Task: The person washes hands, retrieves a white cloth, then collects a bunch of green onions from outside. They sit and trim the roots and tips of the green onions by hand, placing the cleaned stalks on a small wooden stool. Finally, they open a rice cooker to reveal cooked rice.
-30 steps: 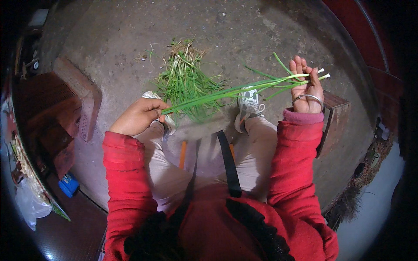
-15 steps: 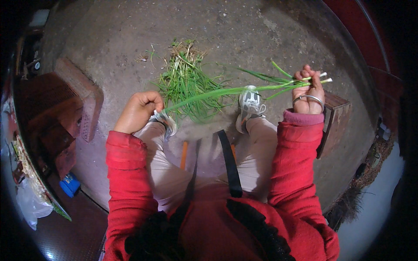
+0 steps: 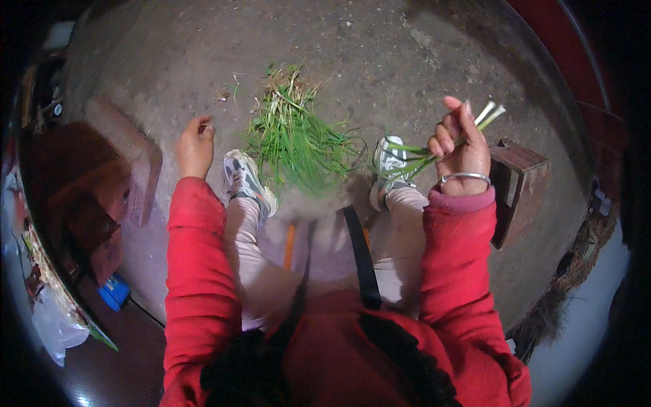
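Observation:
My right hand [image 3: 461,139], with a silver bangle at its wrist, is closed around a few spring onions [image 3: 489,114]. Their white ends stick out past the fingers at the upper right, and the green leaves trail left over my shoe. Away to the left, my left hand [image 3: 195,148] is raised with its fingers curled together; whether a scrap is pinched in them is hidden. Between my hands, on the floor beyond my feet, lies a loose pile of spring onions [image 3: 291,129], roots at the far end and green tops toward me.
A small wooden stool [image 3: 519,190] stands right of my right hand. At left is a reddish-brown piece of furniture [image 3: 132,156], with a blue object [image 3: 114,292] and a clear plastic bag [image 3: 57,325] nearer me. Root scraps [image 3: 224,93] lie on the concrete floor [image 3: 380,54].
My left hand has let go of the long green leaf tips and moved left and away. My right hand has shifted slightly left, turning the spring onions so their white ends point more upward.

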Tool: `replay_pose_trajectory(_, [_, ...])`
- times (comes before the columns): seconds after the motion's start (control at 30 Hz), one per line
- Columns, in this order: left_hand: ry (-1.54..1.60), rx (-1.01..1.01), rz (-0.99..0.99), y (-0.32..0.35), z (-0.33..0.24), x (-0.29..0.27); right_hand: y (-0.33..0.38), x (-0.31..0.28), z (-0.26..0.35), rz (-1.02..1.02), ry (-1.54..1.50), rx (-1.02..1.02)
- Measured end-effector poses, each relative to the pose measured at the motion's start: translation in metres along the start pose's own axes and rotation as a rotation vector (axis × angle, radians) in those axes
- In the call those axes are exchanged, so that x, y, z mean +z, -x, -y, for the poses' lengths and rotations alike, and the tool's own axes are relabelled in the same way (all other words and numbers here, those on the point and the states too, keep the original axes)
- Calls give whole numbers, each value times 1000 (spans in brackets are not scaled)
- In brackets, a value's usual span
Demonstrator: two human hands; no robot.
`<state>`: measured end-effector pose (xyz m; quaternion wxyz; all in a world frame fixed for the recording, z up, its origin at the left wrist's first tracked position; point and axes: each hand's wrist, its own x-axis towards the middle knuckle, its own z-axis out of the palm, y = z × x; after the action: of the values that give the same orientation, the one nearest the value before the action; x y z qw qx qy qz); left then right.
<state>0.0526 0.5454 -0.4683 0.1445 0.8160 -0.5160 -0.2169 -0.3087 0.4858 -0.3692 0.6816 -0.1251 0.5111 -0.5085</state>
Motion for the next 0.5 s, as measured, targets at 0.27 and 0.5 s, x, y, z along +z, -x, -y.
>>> replay_pose_trajectory(0.27, [498,-183,371,-46,9,134,11,13,-14,-38,138,157])
replay_pose_trajectory(0.5, [124,-173,553,-56,1,225,9,9,-20,-71,256,258])
